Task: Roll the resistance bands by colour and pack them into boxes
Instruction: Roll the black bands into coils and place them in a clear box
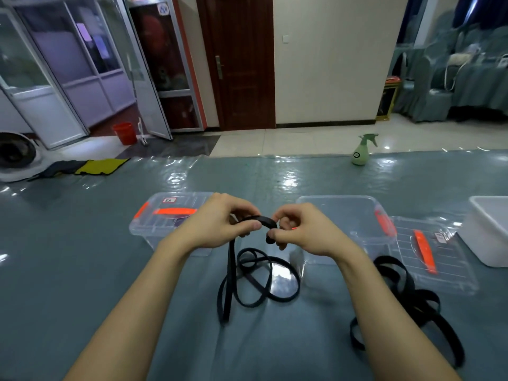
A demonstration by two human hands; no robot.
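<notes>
Action dead centre of the bench (82,243). Pinching a black band (264,220) with the left hand (220,221), thumb on top, fingers curled underneath. Clamping the same band with the right hand (299,232), fingertips bunched on the turned-in end, just at three o'clock of the left. Looks like the very first turn of a roll: only a short arch of band between the two grips.

Below, toward six o'clock, the slack length (229,276) of that band, hanging from the left hand and sprawling in loose loops on the bench. Nothing wound there.

At nine o'clock of the hands, partly behind the left wrist, a clear box (154,226) with lid on and orange latches; impossible to read the contents through the plastic. At three o'clock, behind the right hand, an open box (354,215), seemingly bare inside, though hard to be sure. Further out at four o'clock, a loose lid (445,259) lying flat, and past it a white tub (486,232) at the edge of view.

Down at five o'clock, partly under the right forearm, another black tangle (423,299), flat on the bench, not rolled at all.

Judging progress: early days. No finished roll anywhere in sight. One band barely begun, at least one more waiting, packing apparently not started. Only black on show, so no telling about the sorting by colour.
</notes>
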